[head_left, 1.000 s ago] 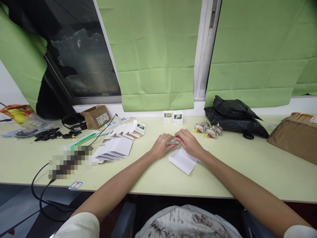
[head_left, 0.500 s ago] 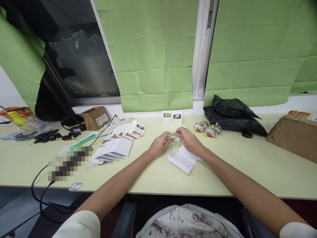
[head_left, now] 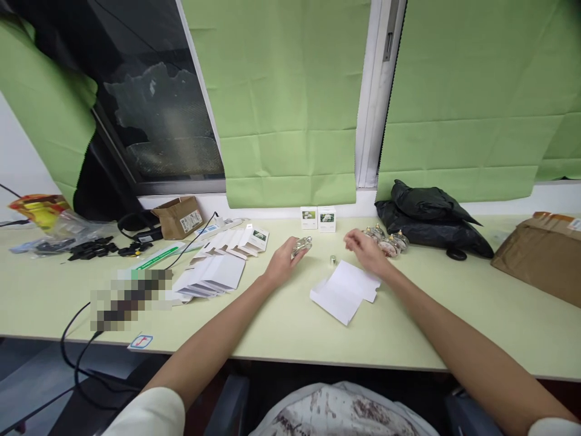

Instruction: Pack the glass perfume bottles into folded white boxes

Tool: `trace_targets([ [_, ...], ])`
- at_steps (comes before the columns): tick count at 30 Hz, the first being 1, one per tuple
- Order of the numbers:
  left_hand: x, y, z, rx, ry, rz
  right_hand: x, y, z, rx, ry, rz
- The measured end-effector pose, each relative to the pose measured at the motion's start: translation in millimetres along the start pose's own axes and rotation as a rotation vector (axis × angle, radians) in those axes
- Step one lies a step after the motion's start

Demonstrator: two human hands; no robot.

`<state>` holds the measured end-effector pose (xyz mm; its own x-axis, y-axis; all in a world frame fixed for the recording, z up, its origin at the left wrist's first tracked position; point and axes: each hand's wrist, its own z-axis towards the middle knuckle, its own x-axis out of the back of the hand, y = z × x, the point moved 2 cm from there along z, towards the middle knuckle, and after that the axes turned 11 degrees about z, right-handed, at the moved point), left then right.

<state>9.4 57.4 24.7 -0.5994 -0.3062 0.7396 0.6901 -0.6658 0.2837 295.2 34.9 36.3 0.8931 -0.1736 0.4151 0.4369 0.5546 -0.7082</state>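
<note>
My left hand is closed on a small clear glass bottle, held just above the pale green table. My right hand hovers to the right with its fingers loosely curled and nothing in them. Between the hands a tiny cap stands on the table. A flat unfolded white carton lies in front of my right hand. Several more small bottles sit just beyond my right hand.
Two small white boxes stand at the wall. A fan of flat white cartons lies at left, with a brown cardboard box and black cables beyond. A black plastic bag and a brown parcel lie at right.
My hands have come apart: the left moved left with the bottle, the right moved right toward the other bottles. The small cap now stands alone on the table.
</note>
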Motion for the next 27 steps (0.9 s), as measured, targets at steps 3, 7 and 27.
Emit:
trace_targets([
  [3, -3.1, 0.7, 3.2, 0.108, 0.013, -0.11, -24.3, -9.9, -8.1, 0.172, -0.157, -0.154],
  [7, -13.0, 4.0, 4.5, 0.169, -0.016, -0.248, -47.5, -25.9, -17.6, 0.31, -0.285, -0.242],
  [27, -31.4, -14.1, 2.4, 0.209, -0.218, -0.402, -47.0, -15.9, -22.5, 0.202, -0.308, -0.248],
])
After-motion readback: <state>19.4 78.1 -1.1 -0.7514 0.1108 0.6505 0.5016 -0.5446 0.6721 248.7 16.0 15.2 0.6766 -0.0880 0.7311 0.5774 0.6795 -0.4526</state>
